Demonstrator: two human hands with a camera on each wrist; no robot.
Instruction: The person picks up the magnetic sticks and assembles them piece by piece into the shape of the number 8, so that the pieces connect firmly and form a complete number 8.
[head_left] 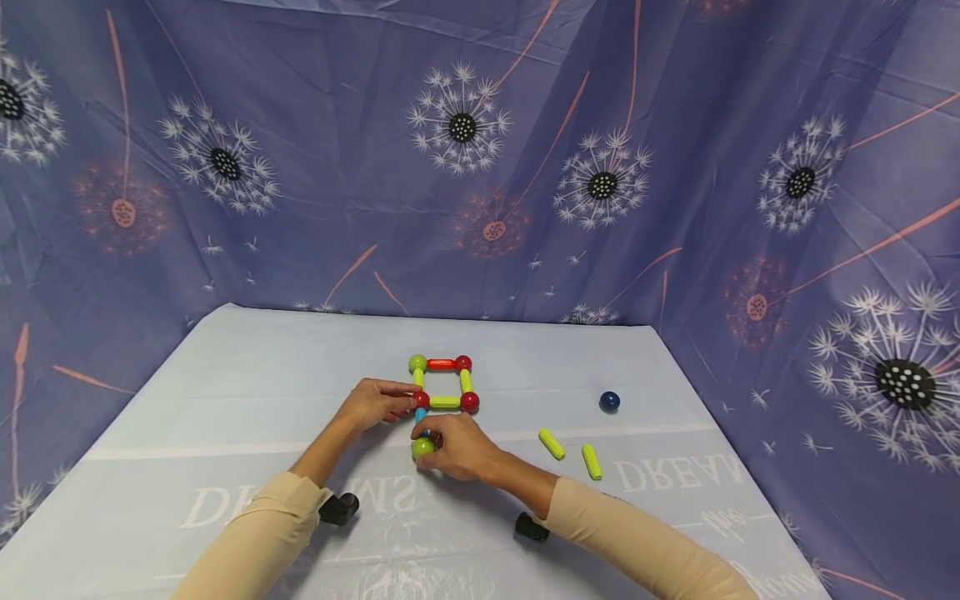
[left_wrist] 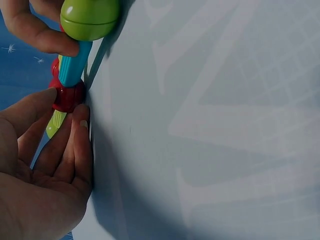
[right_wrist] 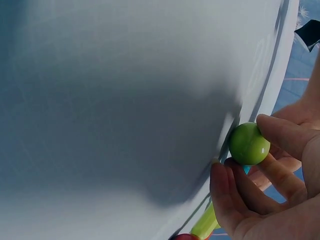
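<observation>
A square of toy rods and balls lies on the table, with a red rod (head_left: 441, 364) along its far side and yellow-green rods (head_left: 445, 402) on the others. At its near left corner my left hand (head_left: 378, 402) pinches a red ball (left_wrist: 69, 97) between thumb and fingers. From that ball a blue rod (left_wrist: 74, 67) runs toward me to a green ball (head_left: 423, 449). My right hand (head_left: 465, 448) holds this green ball, thumb on one side, with a finger touching the blue rod. Its fingers partly cover the rod in the head view.
To the right lie two loose yellow-green rods (head_left: 551, 443) and a dark blue ball (head_left: 610, 402). The table (head_left: 225, 392) has a pale printed cloth. A purple dandelion-patterned curtain (head_left: 337, 167) stands behind and beside it. Black wrist devices (head_left: 339, 509) sit under both forearms.
</observation>
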